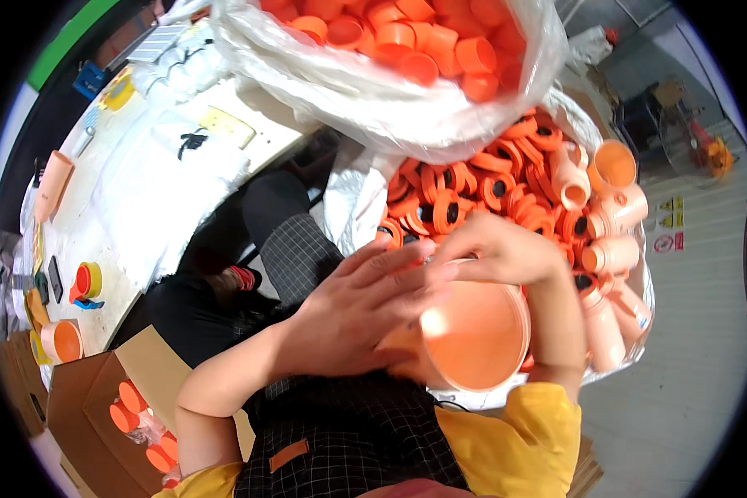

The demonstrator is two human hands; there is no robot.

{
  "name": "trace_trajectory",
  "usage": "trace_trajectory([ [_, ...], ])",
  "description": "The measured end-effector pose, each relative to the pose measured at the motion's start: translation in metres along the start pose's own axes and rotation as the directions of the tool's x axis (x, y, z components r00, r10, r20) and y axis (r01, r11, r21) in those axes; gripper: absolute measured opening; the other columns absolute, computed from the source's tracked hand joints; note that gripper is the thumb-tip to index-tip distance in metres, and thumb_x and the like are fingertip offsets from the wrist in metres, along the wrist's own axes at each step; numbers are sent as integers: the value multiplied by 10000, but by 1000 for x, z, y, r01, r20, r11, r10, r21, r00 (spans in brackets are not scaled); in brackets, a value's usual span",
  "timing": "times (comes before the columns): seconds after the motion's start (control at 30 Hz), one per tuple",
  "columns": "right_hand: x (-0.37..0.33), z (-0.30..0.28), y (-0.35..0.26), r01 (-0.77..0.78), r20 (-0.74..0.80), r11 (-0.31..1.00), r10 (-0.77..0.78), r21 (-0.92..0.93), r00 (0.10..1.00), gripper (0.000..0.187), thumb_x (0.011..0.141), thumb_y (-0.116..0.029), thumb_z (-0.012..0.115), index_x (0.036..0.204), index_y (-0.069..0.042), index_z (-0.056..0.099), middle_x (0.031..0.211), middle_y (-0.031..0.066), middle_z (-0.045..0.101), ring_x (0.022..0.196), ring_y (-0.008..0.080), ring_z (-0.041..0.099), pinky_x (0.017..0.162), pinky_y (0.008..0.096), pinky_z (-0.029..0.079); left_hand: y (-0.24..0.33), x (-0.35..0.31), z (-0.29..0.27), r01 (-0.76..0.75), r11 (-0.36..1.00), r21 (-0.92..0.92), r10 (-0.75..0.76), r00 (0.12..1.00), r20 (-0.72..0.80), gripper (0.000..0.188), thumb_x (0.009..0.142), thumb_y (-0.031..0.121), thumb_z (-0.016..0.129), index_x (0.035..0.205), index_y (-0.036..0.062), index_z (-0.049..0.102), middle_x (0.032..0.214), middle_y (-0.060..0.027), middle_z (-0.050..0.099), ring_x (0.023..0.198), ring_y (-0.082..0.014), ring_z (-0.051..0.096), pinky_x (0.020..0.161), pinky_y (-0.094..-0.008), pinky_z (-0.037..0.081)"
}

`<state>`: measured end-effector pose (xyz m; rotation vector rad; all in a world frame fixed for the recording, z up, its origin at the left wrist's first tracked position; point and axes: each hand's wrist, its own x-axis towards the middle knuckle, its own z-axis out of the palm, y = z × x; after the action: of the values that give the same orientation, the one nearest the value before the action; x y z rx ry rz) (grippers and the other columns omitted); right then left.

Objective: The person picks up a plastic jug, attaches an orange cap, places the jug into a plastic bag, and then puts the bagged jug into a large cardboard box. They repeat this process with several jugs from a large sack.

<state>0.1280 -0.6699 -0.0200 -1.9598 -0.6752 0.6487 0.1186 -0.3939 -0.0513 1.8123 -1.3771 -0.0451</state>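
A wide-mouthed peach plastic jar (481, 336) is tilted in front of my chest, its open mouth facing up toward me. My left hand (365, 307) lies against the jar's left side, fingers reaching over toward its upper rim; motion blurs part of that hand. My right hand (494, 245) bends in over the far rim, its fingers curled together and meeting the left fingertips. What the right fingers pinch there is too small to make out. Just beyond both hands lie many orange ring-shaped caps (448, 207) with dark centres, heaped in a white sack (353, 195).
A clear plastic bag (349, 104) of orange cups stands beyond the caps. Several peach bottles (610, 253) lie along the sack's right side. At left are a white table (124, 257) with tape rolls and a cardboard box (87, 415) containing orange-capped bottles.
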Motion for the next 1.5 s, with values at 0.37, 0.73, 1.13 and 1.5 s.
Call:
trace_trajectory([
  [0.37, 262, -138, 180, -747, -880, 545, 35, -381, 474, 653, 906, -463, 713, 1439, -115, 569, 1438, 252, 551, 1328, 397, 523, 1115, 535, 387, -33, -186, -28, 520, 410, -749, -900, 366, -238, 211, 1004, 134, 648, 1172, 14, 602, 1016, -4, 639, 962, -71, 583, 854, -279, 486],
  [0.73, 250, -83, 178, 291, -937, 921, 167, 259, 307, 645, 1029, -493, 578, 1471, -36, 470, 1418, 131, 587, 1284, 278, 586, 1081, 425, 471, -84, -232, 0, -239, 366, -899, -928, -171, -332, 266, 1094, 179, 495, 1186, -25, 638, 1109, -111, 724, 994, -174, 707, 913, -322, 563],
  [1.13, 233, 120, 11, 712, -83, 561, -806, -422, 586, 760, 1005, -588, 473, 1441, 34, 496, 1438, 230, 540, 1318, 407, 518, 1105, 503, 402, -53, -289, 11, -368, 235, -900, -966, -189, -175, 232, 1052, 147, 555, 1162, -30, 659, 1101, -118, 721, 995, -199, 702, 895, -344, 565],
  [1.5, 239, 226, 47, 239, -358, 706, 22, 667, 933, 604, 1088, -479, 408, 1483, -22, 430, 1449, 166, 517, 1300, 265, 546, 1111, 410, 448, -5, -273, -78, 466, 686, -559, -445, -339, -829, 212, 1049, 146, 512, 1170, 2, 609, 1089, -83, 600, 983, -191, 576, 912, -328, 484],
])
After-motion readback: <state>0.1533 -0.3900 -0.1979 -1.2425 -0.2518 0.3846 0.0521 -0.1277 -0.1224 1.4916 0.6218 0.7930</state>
